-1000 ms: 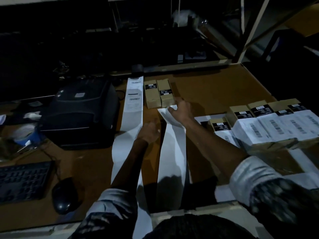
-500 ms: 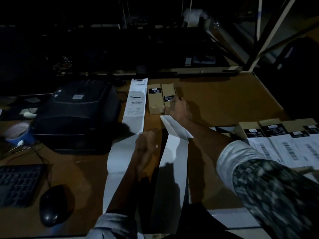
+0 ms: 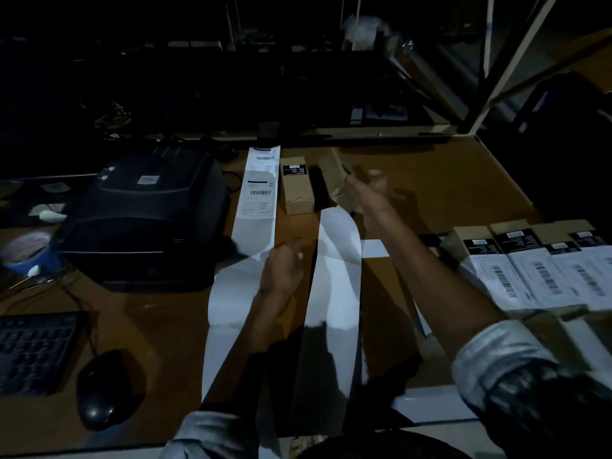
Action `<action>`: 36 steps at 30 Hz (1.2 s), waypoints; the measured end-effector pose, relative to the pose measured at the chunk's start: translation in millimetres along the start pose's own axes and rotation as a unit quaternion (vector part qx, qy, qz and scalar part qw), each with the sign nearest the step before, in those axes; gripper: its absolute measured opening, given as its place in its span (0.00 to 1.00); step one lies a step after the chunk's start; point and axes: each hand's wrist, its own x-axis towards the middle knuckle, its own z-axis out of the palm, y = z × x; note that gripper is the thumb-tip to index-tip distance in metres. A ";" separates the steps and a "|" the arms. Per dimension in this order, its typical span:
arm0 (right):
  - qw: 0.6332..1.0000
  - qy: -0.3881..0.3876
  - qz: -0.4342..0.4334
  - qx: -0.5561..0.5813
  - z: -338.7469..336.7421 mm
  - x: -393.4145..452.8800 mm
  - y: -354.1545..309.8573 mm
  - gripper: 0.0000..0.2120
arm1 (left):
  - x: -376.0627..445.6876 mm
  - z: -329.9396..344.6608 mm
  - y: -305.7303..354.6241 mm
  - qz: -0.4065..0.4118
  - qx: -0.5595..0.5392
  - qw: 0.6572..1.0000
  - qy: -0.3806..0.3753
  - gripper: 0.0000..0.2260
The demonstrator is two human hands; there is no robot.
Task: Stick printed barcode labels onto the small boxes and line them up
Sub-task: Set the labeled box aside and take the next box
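The right hand (image 3: 362, 193) now grips a small tan cardboard box (image 3: 334, 175), lifted and tilted off the brown wooden table (image 3: 447, 180) at twelve o'clock, likely for labelling. Its twin box (image 3: 297, 190) stays flat. The left hand (image 3: 281, 270), loosely curled, rests beside the white label strip (image 3: 255, 207).

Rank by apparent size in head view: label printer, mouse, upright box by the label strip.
1. label printer, clearly largest.
2. mouse.
3. upright box.
The mouse sits nearer the camera, so its lead over the box is uncertain.
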 end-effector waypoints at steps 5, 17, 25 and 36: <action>0.996 0.043 -0.007 0.080 -11.9 -45.9 -1.8 0.30 | -11.6 5.3 15.5 -0.019 -0.178 0.984 0.014 0.19; 0.995 0.017 0.072 0.063 -13.0 -195.1 38.4 0.23 | -80.0 8.1 24.2 0.223 -0.145 0.963 0.038 0.38; 0.995 0.017 0.092 0.039 -37.8 -216.5 48.0 0.15 | -107.5 13.7 7.9 0.132 -0.327 0.936 -0.026 0.36; 0.996 0.059 0.074 0.004 -74.6 -212.0 93.1 0.23 | -131.8 -0.4 -15.1 0.036 -0.431 0.890 -0.141 0.36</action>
